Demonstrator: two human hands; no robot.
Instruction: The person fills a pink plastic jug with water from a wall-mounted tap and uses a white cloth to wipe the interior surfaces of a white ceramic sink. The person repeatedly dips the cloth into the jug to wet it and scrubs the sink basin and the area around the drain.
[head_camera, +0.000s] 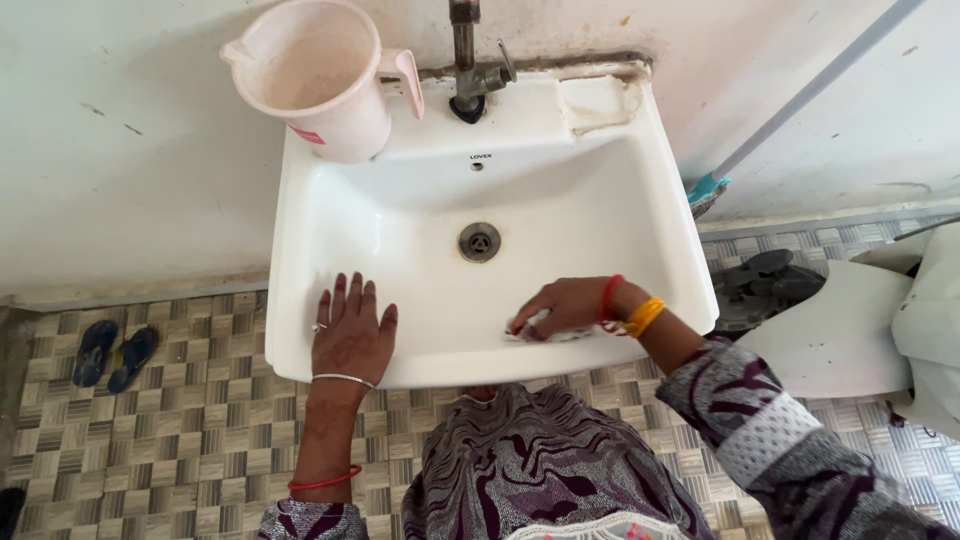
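Note:
A white wash basin (400, 175) hangs on the wall below me, with a metal drain (479, 241) in its middle. My left hand (350, 330) lies flat, fingers spread, on the basin's front left rim, holding nothing. My right hand (565, 305) presses a small pale cloth or sponge (545, 331) against the inside of the bowl near the front right. Bangles and a red thread circle that wrist.
A pink plastic jug (320, 75) stands on the basin's back left corner beside a metal tap (470, 60). Dark slippers (112, 352) lie on the tiled floor at left. Another pair of dark sandals (765, 285) and white fixtures (880, 320) sit at right.

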